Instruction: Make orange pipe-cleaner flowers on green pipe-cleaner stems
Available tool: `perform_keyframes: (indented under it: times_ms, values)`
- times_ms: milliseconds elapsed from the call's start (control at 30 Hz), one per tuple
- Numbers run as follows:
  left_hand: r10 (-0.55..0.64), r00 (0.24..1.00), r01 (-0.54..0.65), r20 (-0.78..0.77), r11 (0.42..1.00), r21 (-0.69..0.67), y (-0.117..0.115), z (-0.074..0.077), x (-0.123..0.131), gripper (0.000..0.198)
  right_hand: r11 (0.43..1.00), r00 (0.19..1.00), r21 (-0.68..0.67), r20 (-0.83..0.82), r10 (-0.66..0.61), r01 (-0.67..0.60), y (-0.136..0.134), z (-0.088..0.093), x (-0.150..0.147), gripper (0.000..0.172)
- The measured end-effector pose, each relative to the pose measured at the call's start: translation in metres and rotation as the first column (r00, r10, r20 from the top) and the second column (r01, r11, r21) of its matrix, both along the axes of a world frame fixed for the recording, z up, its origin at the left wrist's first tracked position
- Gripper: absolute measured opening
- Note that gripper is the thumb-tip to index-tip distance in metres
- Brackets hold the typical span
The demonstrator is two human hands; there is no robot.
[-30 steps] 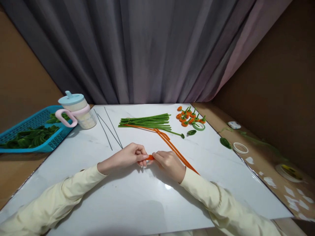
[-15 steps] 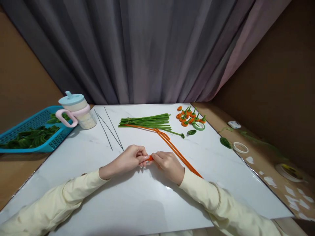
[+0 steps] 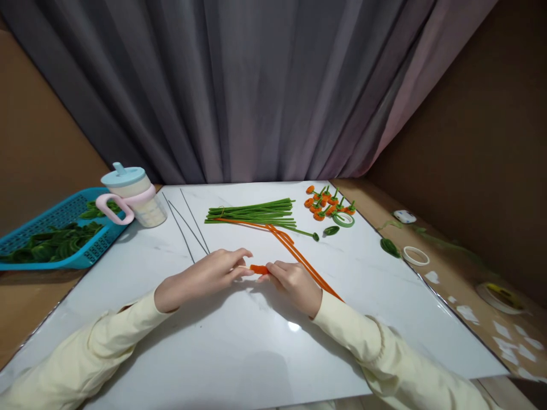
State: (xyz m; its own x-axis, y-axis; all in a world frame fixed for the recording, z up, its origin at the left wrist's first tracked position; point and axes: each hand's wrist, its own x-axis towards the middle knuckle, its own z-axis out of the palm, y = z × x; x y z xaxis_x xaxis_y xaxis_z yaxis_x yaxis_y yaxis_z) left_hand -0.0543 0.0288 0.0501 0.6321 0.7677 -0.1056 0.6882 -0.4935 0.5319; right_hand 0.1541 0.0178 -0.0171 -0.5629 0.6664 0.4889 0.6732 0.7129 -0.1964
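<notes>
Between my hands is a short, fuzzy orange pipe cleaner piece (image 3: 258, 269), folded or coiled; its exact shape is too small to tell. My right hand (image 3: 294, 285) pinches its right end between thumb and fingers. At its left end, my left hand (image 3: 213, 272) has thumb and fingers spread apart, the fingertips close to the piece. Long orange pipe cleaners (image 3: 305, 262) lie slanting just behind my right hand. Farther back rests a bundle of green pipe cleaners (image 3: 252, 212). Thin dark wires (image 3: 183, 225) lie beyond my left hand.
Several small orange flowers with green stems (image 3: 327, 200) stand at the back right beside green tape (image 3: 343, 220). A lidded cup (image 3: 145, 205) and a blue basket (image 3: 92, 250) of green leaves are at left. White tape (image 3: 416, 255) and paper scraps lie beyond the right edge.
My left hand has loosened its pinch and drawn slightly left, fingers spreading. More of the orange piece shows now, still held in my right hand.
</notes>
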Motion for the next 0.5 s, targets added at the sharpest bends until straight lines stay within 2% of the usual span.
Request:
perform_keyframes:
  times_ms: [200, 500]
  values:
    - [-0.095, 0.983, 0.129, -0.156, 0.966, 0.225, -0.0071, 0.0034, 0.0061, 0.022, 1.0, 0.999, -0.006, -0.044, 0.014, -0.015, -0.0011, 0.0021, -0.0009, 0.041]
    - [-0.146, 0.968, 0.206, -0.205, 0.926, 0.317, -0.0093, -0.005, 0.0072, 0.018, 0.999, 0.999, -0.03, -0.039, 0.019, -0.02, -0.0027, 0.0012, -0.0012, 0.037]
